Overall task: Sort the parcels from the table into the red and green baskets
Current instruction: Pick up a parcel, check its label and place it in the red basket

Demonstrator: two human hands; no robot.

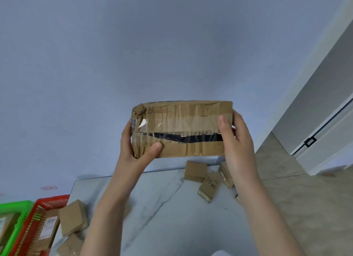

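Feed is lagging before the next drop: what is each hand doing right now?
Left hand: holding the crumpled cardboard parcel by its left end.
Right hand: holding the same parcel's right end.

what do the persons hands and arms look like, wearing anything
Both are bare. The left hand and right hand have no gloves, and no rings show. The forearms are uncovered down to the frame's edge: no sleeves, watch or bands in view. The thumbnails look short and unpainted.
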